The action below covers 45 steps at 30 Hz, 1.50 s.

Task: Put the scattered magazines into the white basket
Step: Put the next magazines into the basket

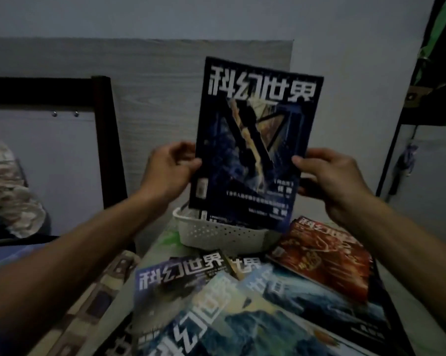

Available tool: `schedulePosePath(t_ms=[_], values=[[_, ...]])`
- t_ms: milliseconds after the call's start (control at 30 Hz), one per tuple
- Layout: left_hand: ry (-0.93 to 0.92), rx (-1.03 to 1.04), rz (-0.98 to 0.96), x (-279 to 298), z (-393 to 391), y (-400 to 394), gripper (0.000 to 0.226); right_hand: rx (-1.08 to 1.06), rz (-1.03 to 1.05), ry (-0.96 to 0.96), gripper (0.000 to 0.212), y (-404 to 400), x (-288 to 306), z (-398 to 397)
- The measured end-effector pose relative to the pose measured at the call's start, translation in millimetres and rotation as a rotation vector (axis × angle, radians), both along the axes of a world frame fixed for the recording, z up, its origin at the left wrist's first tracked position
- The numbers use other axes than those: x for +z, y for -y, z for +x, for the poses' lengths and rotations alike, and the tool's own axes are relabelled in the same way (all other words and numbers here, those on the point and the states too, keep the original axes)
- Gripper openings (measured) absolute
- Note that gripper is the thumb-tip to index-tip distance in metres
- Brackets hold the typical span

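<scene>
I hold a dark blue magazine [255, 129] upright, its lower end over the white perforated basket [216, 233]. My left hand [169, 170] pinches its left edge. My right hand [329, 176] grips its right edge with the thumb on the cover. Another magazine stands inside the basket behind it, mostly hidden. Several magazines lie scattered on the table in front: a red one [324, 258] at right, a grey-blue one [170, 286] at left, and sea-coloured ones [293, 312] overlapping near me.
The table [162, 250] sits against a grey wood-grain board [152, 98] and a pale wall. A dark bed frame [106, 140] and bundled cloth [8, 191] stand at left. A dark rack [391, 160] rises at right.
</scene>
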State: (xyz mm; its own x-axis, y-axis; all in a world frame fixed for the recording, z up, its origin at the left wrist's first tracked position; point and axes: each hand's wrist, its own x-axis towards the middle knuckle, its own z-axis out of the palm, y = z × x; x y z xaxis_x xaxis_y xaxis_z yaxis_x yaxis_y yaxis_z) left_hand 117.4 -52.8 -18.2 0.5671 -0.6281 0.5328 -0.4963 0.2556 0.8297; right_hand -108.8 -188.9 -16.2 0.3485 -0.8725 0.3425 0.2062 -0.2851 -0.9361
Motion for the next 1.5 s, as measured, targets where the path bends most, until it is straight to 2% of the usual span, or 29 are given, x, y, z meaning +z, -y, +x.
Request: schedulePosePath(t_ms=[133,200,300,400,467,600,733,800,867,933,1033,1100,1167,1233,1267,1333,1367,1400,1433,1500], values=[[0.23,0.309,0.061,3.5,44.5,56.8,0.014,-0.046,-0.036,-0.039,0.011,31.2,-0.5,48.3],[0.261,0.36,0.115,-14.0,61.4,81.3,0.011,-0.09,-0.046,-0.07,0.01,49.4,-22.1,69.9],[0.221,0.368,0.185,-50.2,79.7,112.1,0.009,-0.156,-0.047,-0.112,0.007,78.0,-59.3,89.2],[0.2,0.367,0.255,-86.4,90.7,131.6,0.02,-0.205,-0.055,-0.193,0.006,104.2,-90.6,99.3],[0.18,0.356,0.29,-103.3,98.5,140.2,0.017,-0.232,-0.076,-0.239,0.007,116.3,-105.4,104.4],[0.088,0.332,0.319,-115.3,110.3,148.6,0.016,-0.3,-0.116,-0.318,0.016,129.7,-122.3,115.6],[0.043,0.33,0.348,-119.5,116.3,154.3,0.018,-0.372,-0.142,-0.41,0.01,136.6,-127.3,120.4],[-0.036,0.338,0.339,-119.9,119.4,155.4,0.024,-0.418,-0.178,-0.486,0.016,136.3,-126.2,121.9],[-0.003,0.353,0.315,-120.8,118.3,153.9,0.023,-0.427,-0.185,-0.53,0.022,133.8,-125.8,121.4],[0.115,0.355,0.276,-119.5,111.8,147.9,0.018,-0.376,-0.191,-0.554,0.021,127.8,-120.9,118.4],[0.236,0.315,0.216,-120.2,90.3,130.1,0.015,-0.179,-0.12,-0.5,0.011,112.8,-109.7,94.1],[0.263,0.291,0.205,-127.3,67.2,112.5,0.018,-0.12,-0.135,-0.559,0.019,104.4,-107.7,61.4],[0.342,0.26,0.166,-133.4,36.1,91.7,0.02,-0.198,-0.215,-0.723,0.024,97.3,-111.4,14.3],[0.488,0.161,0.12,-135.1,2.2,72.1,0.019,-0.354,-0.273,-0.986,0.026,90.6,-119.0,-37.8],[0.562,0.093,0.119,-134.3,-14.7,64.7,0.019,-0.412,-0.245,-1.1,0.031,86.7,-123.5,-63.1],[0.636,-0.028,0.199,-132.8,-44.7,55.9,0.017,-0.407,-0.076,-1.179,0.049,76.1,-132.1,-102.1],[0.635,-0.077,0.273,-131.8,-58.5,54.0,0.016,-0.35,0.054,-1.121,0.058,68.8,-135.8,-114.7],[0.626,-0.118,0.357,-131.3,-70.0,54.0,0.014,-0.303,0.178,-1.006,0.058,65.6,-141.7,-121.6],[0.616,-0.154,0.428,-130.6,-80.5,54.2,0.011,-0.285,0.254,-0.89,0.048,63.5,-147.3,-127.1],[0.582,-0.195,0.485,-129.9,-96.0,52.9,0.008,-0.312,0.278,-0.783,0.029,61.1,-154.1,-133.0]])
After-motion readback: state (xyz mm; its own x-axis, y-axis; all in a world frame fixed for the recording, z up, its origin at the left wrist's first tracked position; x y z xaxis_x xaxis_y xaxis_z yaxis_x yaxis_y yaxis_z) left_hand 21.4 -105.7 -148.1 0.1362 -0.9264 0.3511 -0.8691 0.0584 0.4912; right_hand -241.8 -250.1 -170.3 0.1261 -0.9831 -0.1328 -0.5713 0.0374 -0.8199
